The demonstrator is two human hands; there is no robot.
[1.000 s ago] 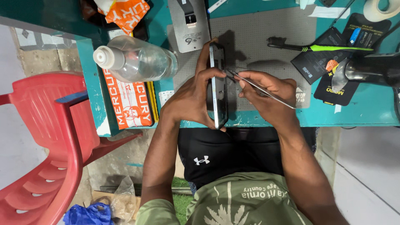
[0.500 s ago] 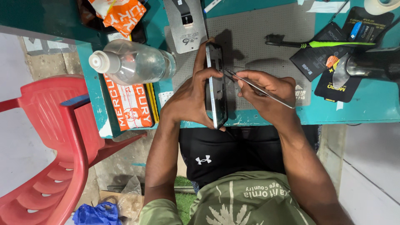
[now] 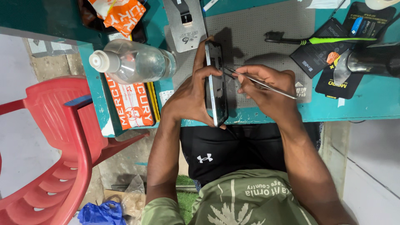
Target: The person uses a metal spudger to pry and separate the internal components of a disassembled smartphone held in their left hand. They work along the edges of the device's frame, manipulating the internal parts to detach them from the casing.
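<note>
My left hand (image 3: 191, 93) grips a dark smartphone (image 3: 216, 85) on edge, tilted upright over the grey work mat (image 3: 266, 25). My right hand (image 3: 268, 89) holds thin metal tweezers (image 3: 260, 83), their tips touching the phone's open side near its upper half. Both hands hover at the near edge of the teal table (image 3: 366, 104), just above my lap.
A clear plastic bottle (image 3: 133, 62) lies left of the phone beside an orange box (image 3: 131, 104). A green-handled brush (image 3: 321, 40), dark battery packs (image 3: 321, 54), a metal tool (image 3: 366, 62) and a grey phone back plate (image 3: 185, 25) lie on the table. A red plastic chair (image 3: 54, 146) stands at left.
The view has shifted slightly; the hands stay on the phone and tweezers, with the tweezer tips still working at the phone's side.
</note>
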